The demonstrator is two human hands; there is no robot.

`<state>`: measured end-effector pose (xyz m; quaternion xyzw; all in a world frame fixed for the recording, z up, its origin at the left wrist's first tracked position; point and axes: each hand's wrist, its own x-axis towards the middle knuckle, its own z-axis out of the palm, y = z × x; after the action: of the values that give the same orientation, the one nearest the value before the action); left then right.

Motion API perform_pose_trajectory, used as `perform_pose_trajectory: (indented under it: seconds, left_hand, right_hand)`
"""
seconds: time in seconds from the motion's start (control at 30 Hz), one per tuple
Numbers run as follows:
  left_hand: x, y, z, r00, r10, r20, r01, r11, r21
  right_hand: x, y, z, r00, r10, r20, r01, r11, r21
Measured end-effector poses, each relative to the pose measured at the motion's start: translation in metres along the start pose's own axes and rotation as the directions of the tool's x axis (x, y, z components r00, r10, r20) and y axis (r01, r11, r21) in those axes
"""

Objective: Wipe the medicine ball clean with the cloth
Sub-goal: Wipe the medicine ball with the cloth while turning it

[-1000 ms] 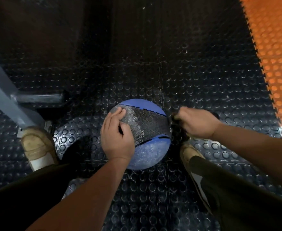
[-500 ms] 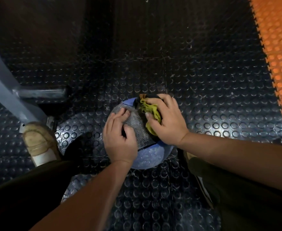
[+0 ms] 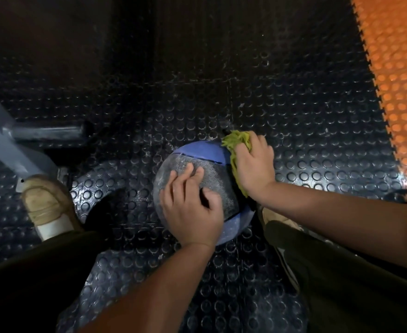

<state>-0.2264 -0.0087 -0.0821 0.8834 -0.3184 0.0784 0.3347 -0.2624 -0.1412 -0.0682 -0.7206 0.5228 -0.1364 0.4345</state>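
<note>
The floor (image 3: 294, 104) is black rubber matting covered in raised round studs, with an orange studded mat (image 3: 395, 80) joined along its right edge and a grey metal frame (image 3: 7, 145) slanting in at the left. The medicine ball (image 3: 212, 174), blue with a grey textured band, sits on the floor between the person's two shoes, a tan left shoe (image 3: 46, 203) and a partly hidden right shoe (image 3: 272, 215). The left hand (image 3: 193, 210) lies flat over the near top of the ball, fingers spread and pressing on the grey band. The right hand (image 3: 254, 167) grips a bunched yellow-green cloth (image 3: 237, 140) against the ball's upper right side, the cloth sticking out past the fingertips and along the hand's left edge.
</note>
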Motion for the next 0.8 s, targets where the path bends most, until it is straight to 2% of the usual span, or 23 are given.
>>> perform_pose_trajectory:
  seconds: [0.1, 0.17, 0.33, 0.47, 0.57, 0.63, 0.7, 0.8]
  left_hand:
    - [-0.003, 0.011, 0.005, 0.999, -0.032, -0.008, 0.032, 0.999, 0.039]
    - [0.0, 0.015, 0.006, 1.0, -0.024, 0.004, 0.024, 0.999, 0.023]
    - [0.008, 0.009, 0.004, 0.999, 0.023, 0.046, -0.021, 0.999, -0.045]
    - [0.006, 0.009, 0.003, 1.0, 0.012, 0.028, -0.011, 1.0, -0.02]
    - [0.006, 0.009, 0.004, 1.0, -0.011, -0.001, 0.011, 1.0, 0.004]
    - [0.005, 0.007, 0.003, 1.0, -0.014, -0.008, 0.014, 1.0, 0.01]
    - [0.007, 0.004, 0.003, 1.0, -0.012, -0.006, 0.013, 1.0, 0.004]
    - [0.013, -0.001, 0.002, 1.0, -0.029, 0.01, 0.029, 1.0, -0.008]
  right_hand:
    - [-0.01, -0.005, 0.001, 0.971, -0.238, 0.024, 0.239, 0.96, -0.144]
    - [-0.008, -0.002, -0.005, 0.964, -0.266, 0.023, 0.266, 0.954, -0.136]
    - [0.008, 0.024, -0.017, 0.981, -0.176, 0.075, 0.171, 0.982, 0.076]
    - [0.012, 0.026, -0.011, 0.997, -0.005, 0.077, 0.0, 0.998, 0.062]
    - [0.004, 0.01, -0.004, 0.998, 0.065, 0.012, -0.064, 0.994, -0.091]
    - [-0.01, 0.0, -0.004, 1.0, -0.017, -0.005, 0.016, 0.982, -0.189]
    - [-0.023, -0.005, -0.004, 0.986, -0.165, -0.006, 0.158, 0.957, -0.242]
    - [-0.032, -0.009, -0.001, 0.938, -0.346, -0.008, 0.334, 0.914, -0.231]
